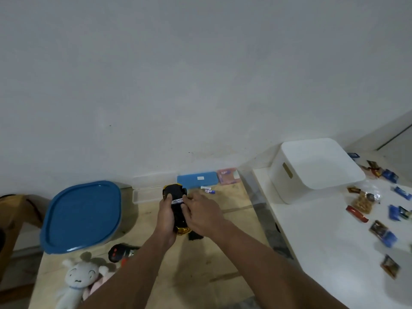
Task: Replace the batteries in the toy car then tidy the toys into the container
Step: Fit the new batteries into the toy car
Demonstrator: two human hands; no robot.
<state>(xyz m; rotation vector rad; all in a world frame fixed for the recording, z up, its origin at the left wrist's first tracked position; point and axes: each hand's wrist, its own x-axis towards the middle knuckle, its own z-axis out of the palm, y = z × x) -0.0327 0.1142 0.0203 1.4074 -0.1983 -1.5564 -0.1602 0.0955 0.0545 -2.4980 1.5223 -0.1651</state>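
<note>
The toy car [176, 206] is held above the wooden table [223, 253], underside up, long axis running away from the person. The left hand [166, 216] grasps its left side; the right hand [200, 211] pinches its right side. A blue-lidded container [82, 216] stands left, a remote [121, 252] and plush toy [78, 279] lie nearer, batteries [208, 190] beyond. Hands hide the car's flanks; its label is unreadable.

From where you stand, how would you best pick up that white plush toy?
Probably by the plush toy's narrow body below its round head, coming from above: it lies flat at the table's near left corner, soft enough to squeeze, though the left arm partly covers its right side.
</note>
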